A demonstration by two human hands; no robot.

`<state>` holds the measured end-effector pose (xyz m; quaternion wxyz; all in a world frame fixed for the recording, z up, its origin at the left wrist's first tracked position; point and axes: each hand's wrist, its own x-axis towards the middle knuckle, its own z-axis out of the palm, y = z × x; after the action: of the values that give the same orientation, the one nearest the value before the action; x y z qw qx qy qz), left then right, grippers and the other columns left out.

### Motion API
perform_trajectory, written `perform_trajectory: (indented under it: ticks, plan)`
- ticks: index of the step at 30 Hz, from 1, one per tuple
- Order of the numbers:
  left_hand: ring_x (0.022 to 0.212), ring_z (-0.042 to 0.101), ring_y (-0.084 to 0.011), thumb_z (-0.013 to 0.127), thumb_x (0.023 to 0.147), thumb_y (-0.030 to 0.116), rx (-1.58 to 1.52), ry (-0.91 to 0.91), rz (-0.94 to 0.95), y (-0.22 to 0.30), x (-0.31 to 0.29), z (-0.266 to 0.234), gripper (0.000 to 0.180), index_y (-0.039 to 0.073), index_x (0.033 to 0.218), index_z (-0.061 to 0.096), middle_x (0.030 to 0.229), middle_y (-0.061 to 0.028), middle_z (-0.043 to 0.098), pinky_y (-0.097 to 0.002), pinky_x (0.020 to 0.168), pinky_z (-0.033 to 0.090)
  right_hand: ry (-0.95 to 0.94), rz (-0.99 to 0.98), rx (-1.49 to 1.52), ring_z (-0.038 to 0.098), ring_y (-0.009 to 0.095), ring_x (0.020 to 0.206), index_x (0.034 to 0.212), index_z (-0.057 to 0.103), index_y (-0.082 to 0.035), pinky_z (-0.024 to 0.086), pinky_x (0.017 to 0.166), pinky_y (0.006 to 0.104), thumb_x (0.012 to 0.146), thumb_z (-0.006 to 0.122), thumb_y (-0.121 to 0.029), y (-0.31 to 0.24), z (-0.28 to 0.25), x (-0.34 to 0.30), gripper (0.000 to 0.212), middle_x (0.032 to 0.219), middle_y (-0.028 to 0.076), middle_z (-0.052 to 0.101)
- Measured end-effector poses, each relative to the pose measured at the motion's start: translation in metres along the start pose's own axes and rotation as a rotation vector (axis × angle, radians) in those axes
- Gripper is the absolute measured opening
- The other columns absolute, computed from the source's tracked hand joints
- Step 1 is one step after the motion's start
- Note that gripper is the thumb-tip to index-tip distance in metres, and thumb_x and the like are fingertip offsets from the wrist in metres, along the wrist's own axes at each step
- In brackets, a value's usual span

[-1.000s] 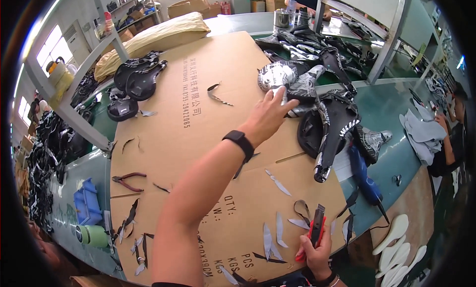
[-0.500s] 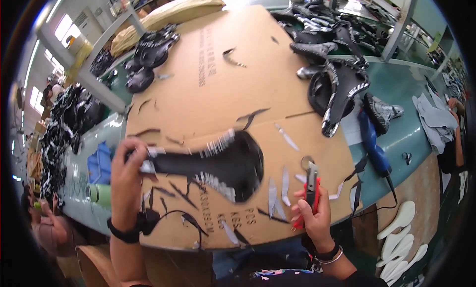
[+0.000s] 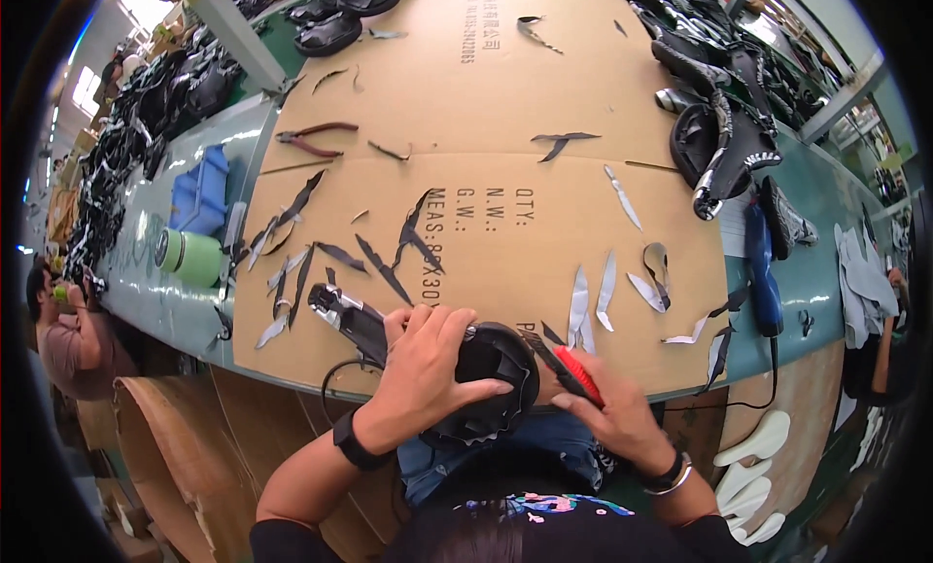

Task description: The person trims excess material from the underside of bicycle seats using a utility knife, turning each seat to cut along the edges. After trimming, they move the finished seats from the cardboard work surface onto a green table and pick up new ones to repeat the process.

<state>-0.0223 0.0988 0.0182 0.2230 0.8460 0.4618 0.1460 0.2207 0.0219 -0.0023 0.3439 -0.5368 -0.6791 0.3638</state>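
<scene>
My left hand (image 3: 425,361) grips a black bicycle saddle (image 3: 491,364) at the table's near edge, just above my lap. Its narrow nose (image 3: 342,310) points to the far left, and the wide end shows a wrinkled, gathered edge of cover. My thumb lies across the wide part. Closed in my right hand (image 3: 614,407) is a red-handled tool (image 3: 575,373) with a narrow dark head. That head points at the saddle's right side; whether it touches I cannot tell. Black and silvery trimmed strips (image 3: 580,310) lie on the cardboard sheet (image 3: 544,203) beyond my hands.
Dark-red-handled pliers (image 3: 316,140) lie on the cardboard's left. Beside it are a green cup (image 3: 190,257) and a blue bin (image 3: 199,192). Saddles are heaped at far right (image 3: 729,145). A blue corded tool (image 3: 765,271) lies at the right. A person (image 3: 78,325) sits at left.
My left hand has drawn the saddle from over the cardboard toward my body and turned it over. The red-handled tool has come close to it. The view has shifted, and the pliers now show.
</scene>
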Motion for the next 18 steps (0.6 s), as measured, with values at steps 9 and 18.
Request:
perform_trajectory:
  ticks: [9, 18]
  plan:
    - [0.091, 0.052, -0.0218, 0.083, 0.061, 0.045, -0.097, 0.038, -0.002, -0.004, 0.006, 0.003, 0.060, 0.007, 0.102, 0.061, 0.091, -0.0052, 0.058, -0.0382, 0.086, 0.028, -0.343, -0.447, -0.646, 0.057, 0.016, 0.058, 0.135, 0.054, -0.022, 0.042, 0.048, 0.0310, 0.074, 0.072, -0.013, -0.016, -0.042, 0.060, 0.064, 0.070, 0.002, 0.055]
    - [0.092, 0.052, -0.0222, 0.083, 0.061, 0.044, -0.113, 0.036, -0.013, -0.007, 0.004, 0.004, 0.060, 0.007, 0.102, 0.061, 0.090, -0.0050, 0.057, -0.0394, 0.087, 0.028, -0.479, -0.561, -0.779, 0.051, 0.014, 0.052, 0.134, 0.054, -0.037, 0.037, 0.045, 0.0299, 0.079, 0.064, -0.017, -0.031, -0.052, 0.090, 0.059, 0.064, -0.001, 0.043]
